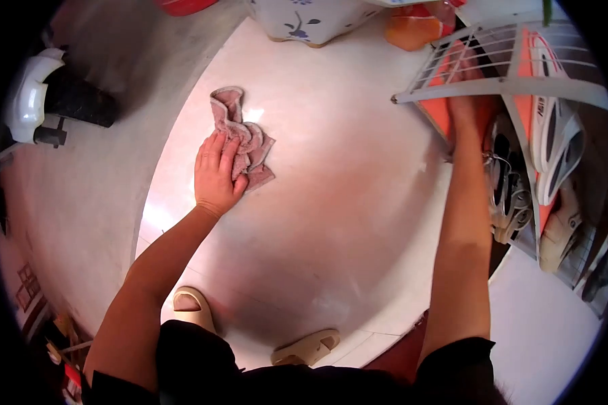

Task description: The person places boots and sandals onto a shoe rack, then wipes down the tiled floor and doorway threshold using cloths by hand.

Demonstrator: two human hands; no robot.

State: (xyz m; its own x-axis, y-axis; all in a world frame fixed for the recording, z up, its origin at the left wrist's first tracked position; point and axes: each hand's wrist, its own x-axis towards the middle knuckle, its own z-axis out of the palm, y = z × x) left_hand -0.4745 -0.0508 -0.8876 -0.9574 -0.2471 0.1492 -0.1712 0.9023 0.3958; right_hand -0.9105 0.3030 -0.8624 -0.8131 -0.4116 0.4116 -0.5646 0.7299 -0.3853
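Observation:
My left hand [217, 172] is closed on a crumpled dusty-pink cloth [248, 145] with pale edging, which hangs or lies over the pale floor; I cannot tell whether it touches. At the right, my right arm reaches into a white wire shoe rack [500, 86]. My right hand [461, 84] is behind the rack's bars, beside an orange-red panel [439, 111]. Bars and shadow blur its fingers, and whether it holds anything is unclear. Right of it, white shoes [550, 128] stand in the rack, with dark strappy sandals [507, 182] below.
A white pot with blue flowers [304, 20] stands ahead, near an orange container [412, 30]. Part of a white and black vehicle [30, 98] is at the left. Beige slippers [194, 307] are on my feet. A beige shoe [561, 233] sits low in the rack.

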